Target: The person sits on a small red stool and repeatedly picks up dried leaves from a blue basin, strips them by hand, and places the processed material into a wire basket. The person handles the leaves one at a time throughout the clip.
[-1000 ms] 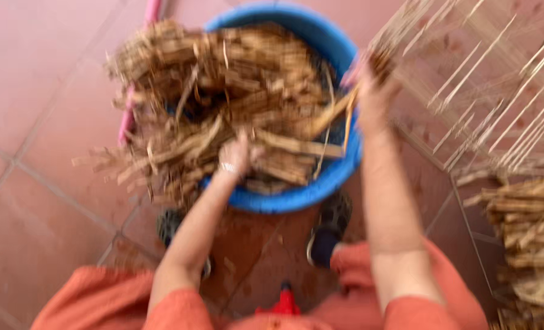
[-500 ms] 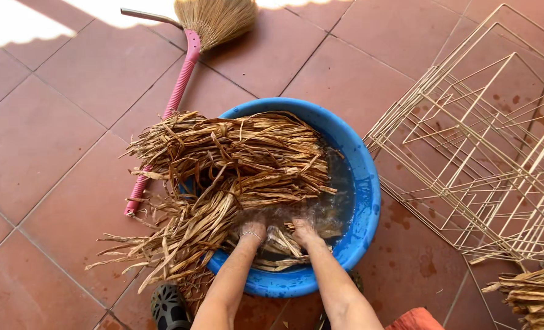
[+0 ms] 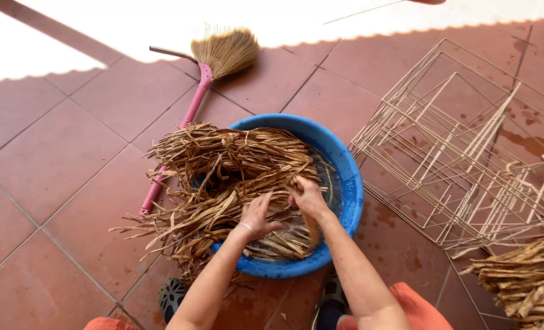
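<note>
Moved: both hands up out of the water since half a second ago, now on top of the strips; view has pulled back, whole broom visible
Left hand: palm down on the dried leaf strips, fingers spread and curled loosely into them, pressing rather than clamping
Right hand: closed around one strip, which runs down from the fist toward the near rim
Strips: big tangled bundle lying across the blue basin, left half hanging over the rim onto the floor tiles, right half inside and wet
Basin: round, on the floor just ahead of the person's feet, water showing at the right side
Broom: pink handle, straw head, lying on the tiles, lower end of handle running under the strips
Wire frames: pale box-shaped frames on the floor right of the basin, just beside it
Second strip pile: bottom right, apart from the basin
</note>
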Available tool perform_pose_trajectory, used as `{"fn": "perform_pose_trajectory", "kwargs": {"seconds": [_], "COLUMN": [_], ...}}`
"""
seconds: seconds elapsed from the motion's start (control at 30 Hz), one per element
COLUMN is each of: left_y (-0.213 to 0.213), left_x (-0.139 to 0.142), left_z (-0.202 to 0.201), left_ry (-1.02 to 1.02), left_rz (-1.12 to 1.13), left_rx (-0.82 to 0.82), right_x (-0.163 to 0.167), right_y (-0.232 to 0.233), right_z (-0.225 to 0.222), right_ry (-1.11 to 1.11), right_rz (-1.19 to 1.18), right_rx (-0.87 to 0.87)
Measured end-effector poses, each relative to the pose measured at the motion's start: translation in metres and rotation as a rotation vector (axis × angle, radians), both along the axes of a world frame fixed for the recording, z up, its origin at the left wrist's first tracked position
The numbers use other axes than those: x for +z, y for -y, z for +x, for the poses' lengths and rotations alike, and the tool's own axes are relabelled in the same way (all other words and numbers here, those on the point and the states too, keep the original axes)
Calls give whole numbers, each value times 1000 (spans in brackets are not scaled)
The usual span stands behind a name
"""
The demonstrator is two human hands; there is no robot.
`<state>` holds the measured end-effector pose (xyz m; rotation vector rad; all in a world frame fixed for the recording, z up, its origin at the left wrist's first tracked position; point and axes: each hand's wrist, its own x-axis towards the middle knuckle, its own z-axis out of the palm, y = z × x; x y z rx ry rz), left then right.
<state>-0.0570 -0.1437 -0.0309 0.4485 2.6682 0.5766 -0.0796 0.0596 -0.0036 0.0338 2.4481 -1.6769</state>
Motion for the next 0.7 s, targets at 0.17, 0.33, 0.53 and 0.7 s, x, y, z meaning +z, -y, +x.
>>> {"fn": "perform_pose_trajectory", "kwargs": {"seconds": [0.17, 0.33, 0.53, 0.7], "left_y": [-41, -67, -72, -74], "left_x": [78, 62, 19, 23], "left_z": [2, 19, 17, 17], "left_ry": [96, 401, -130, -170], "left_rz": [1024, 1202, 926, 704], "left_rx": [80, 177, 203, 292], "right_x": [93, 132, 109, 82], "right_y": [22, 27, 27, 15], "right_z": [12, 11, 6, -6], "right_ry": [-62, 0, 85, 307], "right_rz": [-706, -904, -924, -1094], "right_rx": [7, -240, -357, -461]}}
